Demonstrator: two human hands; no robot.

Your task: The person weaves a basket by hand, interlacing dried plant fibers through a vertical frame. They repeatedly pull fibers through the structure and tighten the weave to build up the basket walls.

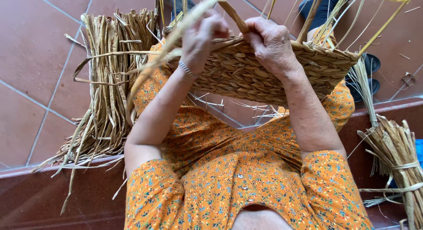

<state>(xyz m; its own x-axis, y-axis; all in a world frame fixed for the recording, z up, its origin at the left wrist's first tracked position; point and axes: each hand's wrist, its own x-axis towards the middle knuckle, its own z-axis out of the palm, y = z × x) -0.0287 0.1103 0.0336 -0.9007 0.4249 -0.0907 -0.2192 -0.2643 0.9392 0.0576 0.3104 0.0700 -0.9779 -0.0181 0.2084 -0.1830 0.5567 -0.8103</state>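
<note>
Up close, the half-woven straw basket lies on the person's lap over the orange flowered dress, and both hands work at its upper rim. At that rim, the left hand has its fingers pinched shut on a flat straw strand that trails down to the basket's left, while the right hand grips the rim itself. Left of the basket a loose straw bundle rests on the red tiled floor, and right of it stands a tied bundle.

Lit evenly by soft, bright daylight from above; cast only faint shadows under the woven basket. Showed no glare. Blurred slightly at the moving strand; bent outward near the edges.
</note>
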